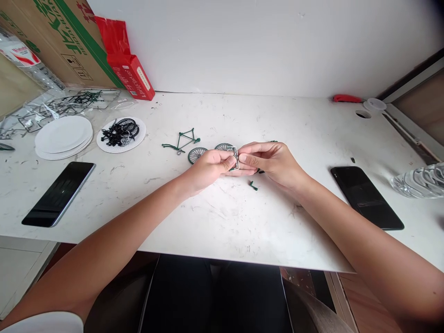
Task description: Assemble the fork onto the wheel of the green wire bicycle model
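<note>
Close together above the middle of the table, my left hand [212, 166] and my right hand [274, 159] pinch a small silvery frame-like part [236, 163]; my fingers cover some of it. Just behind my left hand lie a green miniature bicycle frame [186, 136] and a small spoked wheel [197, 154]. A second spoked wheel [224, 146] shows partly behind my fingertips. In front of my right hand is a tiny dark green piece [253, 186]. Other small dark bits are mostly hidden under that hand.
At left are a plate of black parts [121, 147], stacked white plates [64, 134], part sprues [76, 104] and a phone [58, 194]. A red box [133, 76] stands behind. Another phone [366, 196], a clear bottle [419, 180] and a red tool [347, 98] are at right.
</note>
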Demonstrator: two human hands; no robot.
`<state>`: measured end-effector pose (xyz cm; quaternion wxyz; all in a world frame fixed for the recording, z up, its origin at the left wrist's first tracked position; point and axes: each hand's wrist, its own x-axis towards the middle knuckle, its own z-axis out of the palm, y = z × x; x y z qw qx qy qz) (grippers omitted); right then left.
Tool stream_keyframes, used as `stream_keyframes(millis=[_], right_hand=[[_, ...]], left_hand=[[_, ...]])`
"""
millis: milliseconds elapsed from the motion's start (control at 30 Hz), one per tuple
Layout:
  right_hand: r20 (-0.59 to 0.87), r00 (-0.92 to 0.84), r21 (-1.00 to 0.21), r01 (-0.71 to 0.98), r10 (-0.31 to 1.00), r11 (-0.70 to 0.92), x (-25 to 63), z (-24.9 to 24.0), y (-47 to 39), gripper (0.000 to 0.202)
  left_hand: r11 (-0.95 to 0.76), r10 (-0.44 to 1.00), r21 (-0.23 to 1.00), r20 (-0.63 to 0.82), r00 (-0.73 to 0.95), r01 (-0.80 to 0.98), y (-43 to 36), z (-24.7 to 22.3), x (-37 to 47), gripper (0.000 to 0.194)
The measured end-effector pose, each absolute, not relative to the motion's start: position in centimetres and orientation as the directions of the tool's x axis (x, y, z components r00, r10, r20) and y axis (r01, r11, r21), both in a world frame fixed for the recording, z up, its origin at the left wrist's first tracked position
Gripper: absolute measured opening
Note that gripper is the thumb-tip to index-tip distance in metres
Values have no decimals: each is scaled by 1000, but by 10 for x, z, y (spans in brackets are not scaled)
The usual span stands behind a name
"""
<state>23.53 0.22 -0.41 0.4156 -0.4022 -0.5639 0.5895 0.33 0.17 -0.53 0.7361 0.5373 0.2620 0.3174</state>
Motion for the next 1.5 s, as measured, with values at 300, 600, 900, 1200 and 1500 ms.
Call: stream_keyframes(millis=[300, 600, 900, 1200, 1500], right_hand=[[40, -249, -996, 62, 968, 57, 233, 1, 0, 29], [443, -244, -676, 541, 863, 500, 230, -9, 0, 20], [371, -511, -515, 581, 775, 630, 231, -19, 0, 29], [409, -450, -518, 601, 794, 608, 235, -25, 6, 35], [379, -384, -513, 670, 842, 536, 240, -21, 7, 45]], left_hand=[[290, 715, 927, -46, 698, -237, 7, -7, -2, 37], [217, 897, 925, -63, 437, -312, 22, 10, -27, 30], [200, 936, 923, -80, 342, -330, 29, 14, -31, 25], [166, 952, 931, -66, 297, -325, 30, 20, -36, 23], [153, 976, 942, -97, 196, -297, 33, 17, -37, 35]])
